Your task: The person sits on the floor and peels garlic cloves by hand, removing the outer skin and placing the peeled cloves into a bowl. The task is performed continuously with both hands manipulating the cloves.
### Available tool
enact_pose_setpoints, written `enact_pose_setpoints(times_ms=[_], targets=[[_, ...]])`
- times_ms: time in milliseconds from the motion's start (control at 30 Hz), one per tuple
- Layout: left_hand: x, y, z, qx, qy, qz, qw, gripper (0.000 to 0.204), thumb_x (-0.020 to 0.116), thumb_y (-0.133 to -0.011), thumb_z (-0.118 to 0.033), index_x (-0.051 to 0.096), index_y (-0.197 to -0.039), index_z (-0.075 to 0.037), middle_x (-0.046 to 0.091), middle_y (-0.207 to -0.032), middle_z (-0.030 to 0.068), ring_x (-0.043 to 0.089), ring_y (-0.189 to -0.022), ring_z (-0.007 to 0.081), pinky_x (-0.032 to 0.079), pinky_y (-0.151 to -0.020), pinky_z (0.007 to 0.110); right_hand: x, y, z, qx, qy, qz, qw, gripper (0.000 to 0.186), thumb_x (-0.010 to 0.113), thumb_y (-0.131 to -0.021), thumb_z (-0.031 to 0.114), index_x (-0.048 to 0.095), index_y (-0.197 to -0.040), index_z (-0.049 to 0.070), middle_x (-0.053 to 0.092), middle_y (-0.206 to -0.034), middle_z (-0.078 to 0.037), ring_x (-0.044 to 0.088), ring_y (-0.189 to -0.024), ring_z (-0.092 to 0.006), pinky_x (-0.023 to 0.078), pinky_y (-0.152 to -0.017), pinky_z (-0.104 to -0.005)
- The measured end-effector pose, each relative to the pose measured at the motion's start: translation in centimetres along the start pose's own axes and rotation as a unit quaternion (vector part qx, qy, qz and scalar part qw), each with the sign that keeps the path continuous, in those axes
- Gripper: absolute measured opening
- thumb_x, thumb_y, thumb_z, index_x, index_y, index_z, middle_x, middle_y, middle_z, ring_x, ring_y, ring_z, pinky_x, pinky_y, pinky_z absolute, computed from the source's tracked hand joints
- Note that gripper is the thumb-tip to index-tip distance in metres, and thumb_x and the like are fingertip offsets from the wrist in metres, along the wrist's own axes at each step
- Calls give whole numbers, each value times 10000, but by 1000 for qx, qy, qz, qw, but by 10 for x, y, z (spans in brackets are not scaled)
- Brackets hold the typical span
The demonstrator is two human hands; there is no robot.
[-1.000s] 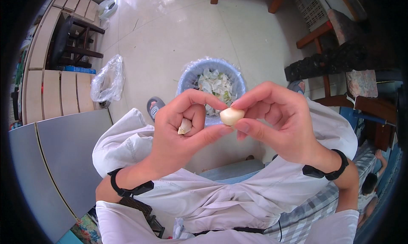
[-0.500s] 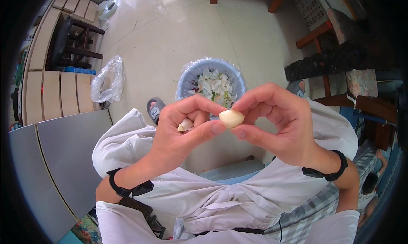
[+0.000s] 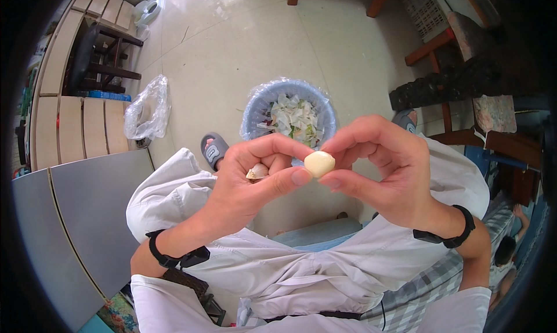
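Head view: peeled garlic clove (image 3: 319, 163) at frame centre, pinched between right hand (image 3: 386, 170) and left hand (image 3: 249, 185) fingertips. Left hand also curls around a second clove (image 3: 257, 171). Blue bin (image 3: 290, 119) above.

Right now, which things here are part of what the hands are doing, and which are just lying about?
In use: peeled clove, pinched by both hands, left and right; second clove in the left hand; bin of peelings below.

Lying about: plastic bag, stool, slipper, grey table.
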State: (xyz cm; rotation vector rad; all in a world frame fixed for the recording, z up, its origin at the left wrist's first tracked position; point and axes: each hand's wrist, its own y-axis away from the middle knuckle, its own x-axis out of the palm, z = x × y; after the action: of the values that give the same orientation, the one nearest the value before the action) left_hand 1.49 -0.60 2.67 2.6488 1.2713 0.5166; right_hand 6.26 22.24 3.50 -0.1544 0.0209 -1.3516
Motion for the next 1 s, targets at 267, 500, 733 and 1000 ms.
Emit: enact_pose_setpoints(times_ms=[267,500,733,1000], targets=[[-1,0,0,0,5,4,1000,249,778,-933,-206,720,-1096,-27,355,-629,-119,303,-606,4,240,-585,218,2,0,1,-30,16,-14,999,304,797,-852,-31,664,-1126,-22,699,-1021,-94,702,-875,-134,565,-764,-254],[-1,0,-1,-4,11,7,1000,257,782,-931,-208,711,-1089,-19,348,-628,-120,310,-604,1,236,-580,215,0,3,5,-58,88,-11,994,366,816,-802,-90,648,-1120,-24,674,-1037,-125,684,-843,-149,552,-755,-262],[-1,0,1,-7,14,9,1000,241,775,-934,-197,710,-1084,-20,356,-626,-119,310,-603,0,231,-573,217,-4,0,-2,-118,120,-1,986,355,820,-788,-96,659,-1093,-14,673,-1031,-140,671,-828,-149,541,-731,-262],[0,1,2,-4,14,12,1000,254,764,-945,-222,715,-1089,-18,374,-633,-116,311,-610,6,234,-586,221,-3,0,3,-110,128,-1,986,340,851,-773,-60,672,-1057,-5,684,-1025,-144,674,-833,-168,529,-722,-258]])
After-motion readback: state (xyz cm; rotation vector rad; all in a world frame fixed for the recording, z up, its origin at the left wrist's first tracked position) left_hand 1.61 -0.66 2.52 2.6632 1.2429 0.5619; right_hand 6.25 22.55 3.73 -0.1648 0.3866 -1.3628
